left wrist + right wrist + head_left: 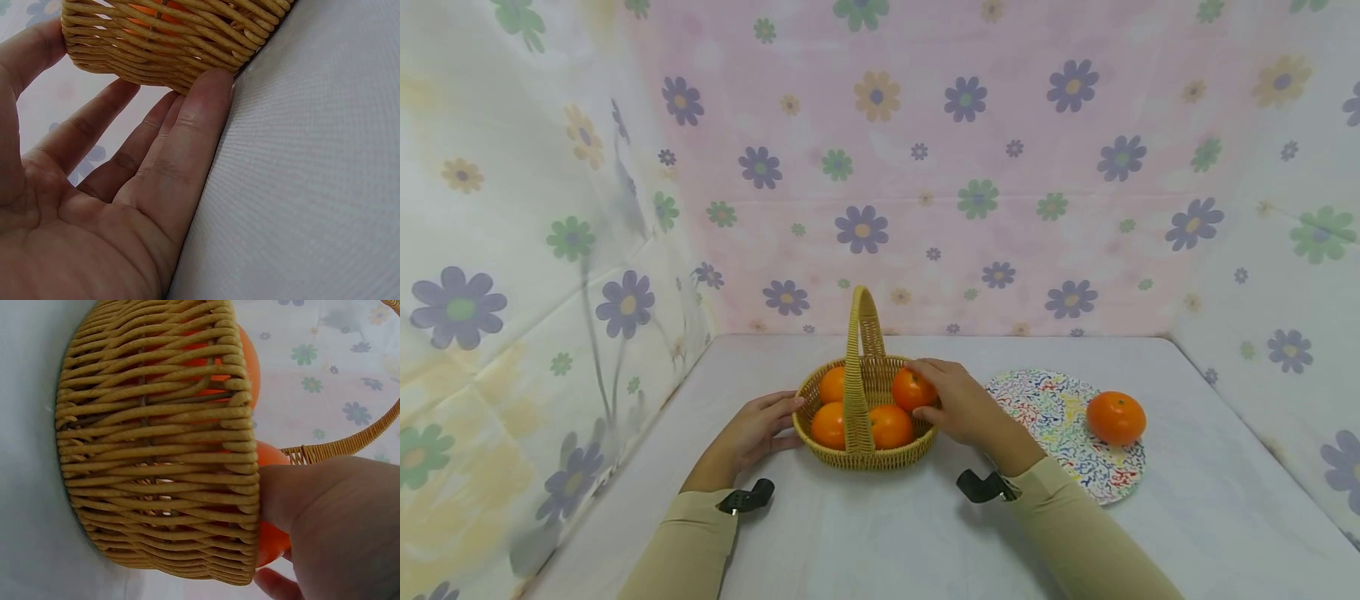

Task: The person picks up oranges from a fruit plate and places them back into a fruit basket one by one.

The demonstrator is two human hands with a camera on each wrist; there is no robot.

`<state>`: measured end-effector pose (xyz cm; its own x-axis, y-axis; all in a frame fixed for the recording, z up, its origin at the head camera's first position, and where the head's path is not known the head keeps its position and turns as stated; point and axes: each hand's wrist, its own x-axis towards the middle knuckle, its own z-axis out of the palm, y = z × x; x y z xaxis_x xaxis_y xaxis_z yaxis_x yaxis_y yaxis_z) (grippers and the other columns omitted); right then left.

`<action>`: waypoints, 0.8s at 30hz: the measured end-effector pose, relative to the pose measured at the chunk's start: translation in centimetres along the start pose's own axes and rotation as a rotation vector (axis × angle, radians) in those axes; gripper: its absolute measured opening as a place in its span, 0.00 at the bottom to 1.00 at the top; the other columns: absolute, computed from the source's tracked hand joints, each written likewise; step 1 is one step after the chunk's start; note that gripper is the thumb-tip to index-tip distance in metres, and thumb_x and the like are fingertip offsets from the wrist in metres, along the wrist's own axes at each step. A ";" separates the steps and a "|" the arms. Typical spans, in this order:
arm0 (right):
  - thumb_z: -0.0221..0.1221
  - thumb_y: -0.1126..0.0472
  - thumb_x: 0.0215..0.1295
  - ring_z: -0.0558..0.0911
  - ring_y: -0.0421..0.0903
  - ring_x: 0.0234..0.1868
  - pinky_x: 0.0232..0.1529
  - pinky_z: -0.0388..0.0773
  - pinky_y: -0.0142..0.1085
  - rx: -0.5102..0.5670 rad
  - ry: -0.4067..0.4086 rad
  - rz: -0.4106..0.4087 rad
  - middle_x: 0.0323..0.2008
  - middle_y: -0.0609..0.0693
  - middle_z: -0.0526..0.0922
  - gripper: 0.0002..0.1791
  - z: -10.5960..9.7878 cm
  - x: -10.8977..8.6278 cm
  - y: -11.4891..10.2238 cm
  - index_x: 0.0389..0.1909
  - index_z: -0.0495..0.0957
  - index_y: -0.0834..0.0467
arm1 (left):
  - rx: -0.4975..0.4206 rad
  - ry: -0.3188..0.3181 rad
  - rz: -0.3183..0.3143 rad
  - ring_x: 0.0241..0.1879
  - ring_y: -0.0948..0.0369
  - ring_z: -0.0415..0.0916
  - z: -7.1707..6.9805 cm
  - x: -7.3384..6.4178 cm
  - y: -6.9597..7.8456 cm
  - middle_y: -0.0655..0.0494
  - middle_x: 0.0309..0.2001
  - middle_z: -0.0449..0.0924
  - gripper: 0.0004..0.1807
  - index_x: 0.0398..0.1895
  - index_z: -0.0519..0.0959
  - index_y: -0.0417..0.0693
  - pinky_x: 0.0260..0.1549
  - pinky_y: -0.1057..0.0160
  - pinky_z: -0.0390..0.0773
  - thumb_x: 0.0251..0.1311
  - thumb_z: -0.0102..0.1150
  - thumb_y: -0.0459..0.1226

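Note:
A woven wicker basket [868,457] with a tall arched handle stands on the table. Three oranges [891,427] lie inside it, partly hidden behind the handle. At the basket's right end, my right hand [958,402] grips another orange [912,389] just inside the rim, fingers over the top and thumb on the near side. My left hand [760,433] touches the basket's left end; in the left wrist view its fingers [181,137] extend against the wicker wall, with the palm away from it. Through the weave, a little orange colour shows.
A round plate [1037,392] with a multicoloured speckled pattern lies right of the basket, partly behind my right forearm. One orange [1116,418] sits on its right side. Flower-printed cloth [925,275] walls off the back and both sides of the white table [865,533].

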<state>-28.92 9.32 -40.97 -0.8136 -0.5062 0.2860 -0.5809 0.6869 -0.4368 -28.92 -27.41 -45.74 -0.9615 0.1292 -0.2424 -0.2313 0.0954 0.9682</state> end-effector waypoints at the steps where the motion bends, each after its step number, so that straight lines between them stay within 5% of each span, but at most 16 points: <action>1: 0.73 0.55 0.63 0.73 0.59 0.69 0.69 0.75 0.58 0.006 0.006 -0.002 0.72 0.51 0.73 0.40 0.1 0.1 0.0 0.76 0.67 0.49 | 0.000 0.000 0.000 0.57 0.57 0.82 0.0 0.0 0.0 0.45 0.70 0.75 0.40 0.74 0.69 0.44 0.54 0.49 0.86 0.66 0.67 0.54; 12: 0.73 0.53 0.63 0.73 0.58 0.66 0.66 0.78 0.56 0.040 -0.017 0.120 0.68 0.54 0.74 0.40 0.8 0.9 0.3 0.75 0.69 0.45 | -0.017 -0.001 -0.002 0.56 0.57 0.83 -0.1 0.0 0.0 0.47 0.67 0.77 0.38 0.74 0.70 0.43 0.54 0.49 0.86 0.67 0.66 0.53; 24: 0.76 0.52 0.59 0.75 0.56 0.64 0.67 0.77 0.53 -0.028 -0.072 0.148 0.68 0.49 0.79 0.41 0.8 1.9 0.3 0.73 0.71 0.50 | -0.023 -0.001 0.007 0.56 0.56 0.83 -0.2 0.3 -0.4 0.45 0.68 0.76 0.38 0.74 0.70 0.43 0.53 0.49 0.86 0.67 0.66 0.52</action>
<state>-30.66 8.17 -41.22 -0.8869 -0.4341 0.1578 -0.4563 0.7705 -0.4452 -29.13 -27.59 -46.21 -0.9631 0.1304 -0.2355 -0.2278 0.0716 0.9711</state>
